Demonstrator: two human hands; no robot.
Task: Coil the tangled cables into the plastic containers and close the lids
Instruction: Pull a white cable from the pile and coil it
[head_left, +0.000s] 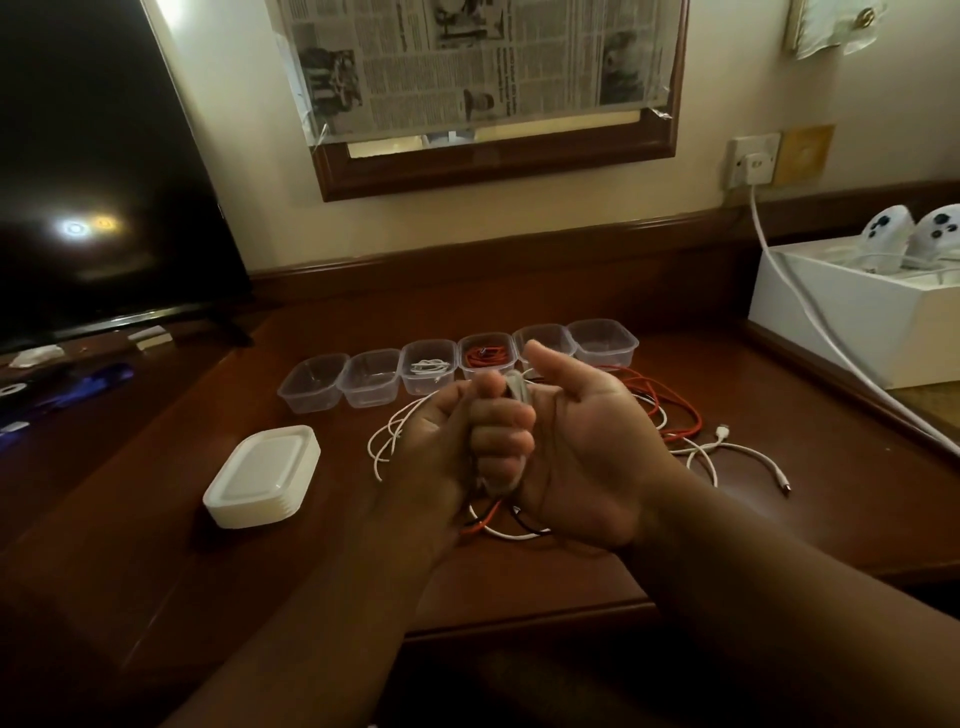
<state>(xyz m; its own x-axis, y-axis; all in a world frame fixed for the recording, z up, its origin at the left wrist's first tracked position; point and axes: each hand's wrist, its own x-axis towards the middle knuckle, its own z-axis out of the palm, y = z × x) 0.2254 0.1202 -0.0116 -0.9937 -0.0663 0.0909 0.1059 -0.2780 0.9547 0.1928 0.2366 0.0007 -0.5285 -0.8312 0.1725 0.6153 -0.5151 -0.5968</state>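
left hand grip: curled tight round a white cable coil | right hand grip: open, palm beside coil | place: above worktop, near containers | risk: loose tail snags the tangled cables, coil may spring open

Around the desk: TV left, white box with 2 controllers right, newspaper above.
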